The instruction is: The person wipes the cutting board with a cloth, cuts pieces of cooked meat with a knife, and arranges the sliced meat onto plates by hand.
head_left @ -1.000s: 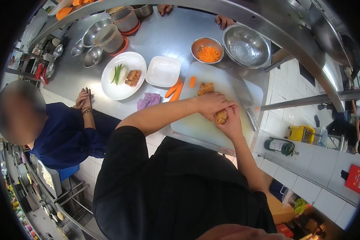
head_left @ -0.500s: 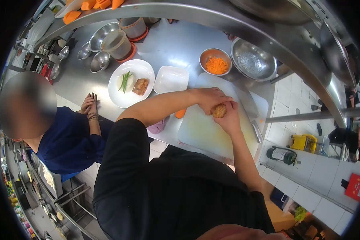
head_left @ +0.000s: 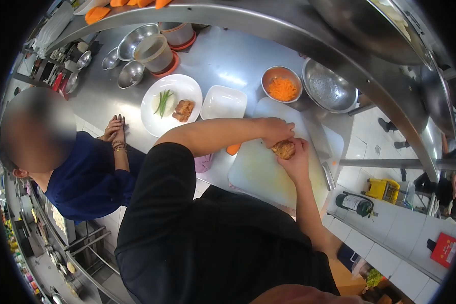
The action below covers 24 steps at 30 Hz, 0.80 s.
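Over the white cutting board (head_left: 261,167), my right hand (head_left: 297,159) pinches a browned piece of food (head_left: 283,149) between thumb and fingers. My left hand (head_left: 277,130) reaches in from the left, its closed fingers against the upper side of the same piece. Right of my hands lies a large knife (head_left: 319,144), blade away from me and handle near the board's right edge. A carrot (head_left: 233,149) shows partly beneath my left forearm, beside a purple cloth (head_left: 203,163).
Left of the board are a white plate (head_left: 154,119) with rice, green stalks and browned pieces, and a square white dish (head_left: 224,103). Beyond stand a bowl of cut carrot (head_left: 282,88) and a larger metal bowl (head_left: 330,85). A co-worker (head_left: 88,172) stands at left, hands clasped.
The view has shifted, so the tabletop sits lower and further right. The browned piece has stayed between my hands, and my left hand now sits higher on it, showing more of it.
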### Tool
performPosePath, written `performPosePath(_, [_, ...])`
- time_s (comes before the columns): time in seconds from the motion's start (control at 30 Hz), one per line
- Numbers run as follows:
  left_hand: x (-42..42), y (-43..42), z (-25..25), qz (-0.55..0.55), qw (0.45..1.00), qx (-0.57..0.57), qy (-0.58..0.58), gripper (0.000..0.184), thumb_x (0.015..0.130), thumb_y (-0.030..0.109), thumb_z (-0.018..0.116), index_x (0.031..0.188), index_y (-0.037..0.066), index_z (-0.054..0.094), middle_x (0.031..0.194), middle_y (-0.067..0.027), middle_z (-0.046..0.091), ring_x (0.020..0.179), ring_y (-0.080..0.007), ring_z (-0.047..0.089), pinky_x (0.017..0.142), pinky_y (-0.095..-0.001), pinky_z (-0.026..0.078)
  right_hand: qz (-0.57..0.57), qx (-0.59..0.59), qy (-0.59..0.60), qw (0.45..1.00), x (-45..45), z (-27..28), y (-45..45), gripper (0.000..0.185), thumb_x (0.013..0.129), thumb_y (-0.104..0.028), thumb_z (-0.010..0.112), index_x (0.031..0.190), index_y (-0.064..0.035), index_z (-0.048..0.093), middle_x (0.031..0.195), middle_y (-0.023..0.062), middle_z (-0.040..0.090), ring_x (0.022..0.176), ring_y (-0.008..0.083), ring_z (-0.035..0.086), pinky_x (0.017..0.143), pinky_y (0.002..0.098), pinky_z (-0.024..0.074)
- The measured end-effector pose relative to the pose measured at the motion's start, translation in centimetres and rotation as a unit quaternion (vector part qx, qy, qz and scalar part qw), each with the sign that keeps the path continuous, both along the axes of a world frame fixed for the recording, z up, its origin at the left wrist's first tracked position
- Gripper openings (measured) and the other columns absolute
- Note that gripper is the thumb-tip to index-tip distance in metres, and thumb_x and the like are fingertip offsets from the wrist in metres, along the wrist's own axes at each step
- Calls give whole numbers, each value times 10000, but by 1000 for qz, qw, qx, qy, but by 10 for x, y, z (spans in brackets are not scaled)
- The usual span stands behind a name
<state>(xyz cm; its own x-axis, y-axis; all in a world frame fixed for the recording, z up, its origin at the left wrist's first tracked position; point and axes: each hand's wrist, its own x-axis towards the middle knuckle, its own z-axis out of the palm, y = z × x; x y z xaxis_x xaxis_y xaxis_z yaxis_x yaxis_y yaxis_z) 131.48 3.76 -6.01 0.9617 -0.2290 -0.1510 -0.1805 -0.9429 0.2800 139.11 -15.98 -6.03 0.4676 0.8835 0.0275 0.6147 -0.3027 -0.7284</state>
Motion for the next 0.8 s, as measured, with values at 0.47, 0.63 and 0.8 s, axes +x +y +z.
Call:
performPosePath(0.47, [-69, 47, 56, 167, 983, -75, 31, 584, 615, 102, 838, 1134, 5, 589, 1202, -174, 520, 981, -386, 652, 818, -479, 544, 143, 51, -36, 988, -15, 44, 70, 704, 655, -174, 901, 1282, -78, 596, 1321, 162, 493, 1210, 364, 561, 1034, 435, 503])
performPosePath(0.63, [-146, 107, 62, 256, 965, -39, 34, 648, 583, 132, 866, 1168, 39, 605, 1183, -166, 572, 1062, -371, 635, 876, -442, 546, 238, 65, 7, 969, -61, 36, 160, 707, 656, -151, 906, 1281, -83, 583, 1311, 144, 484, 1239, 352, 534, 1065, 423, 478])
performPosePath(0.8, [-177, 145, 18, 281, 959, 2, 44, 658, 589, 181, 863, 1186, 42, 624, 1202, -150, 597, 1171, -330, 596, 1055, -442, 463, 286, 52, 3, 957, -84, 4, 213, 682, 661, -188, 906, 1264, -108, 597, 1304, 130, 493, 1203, 361, 572, 1018, 432, 517])
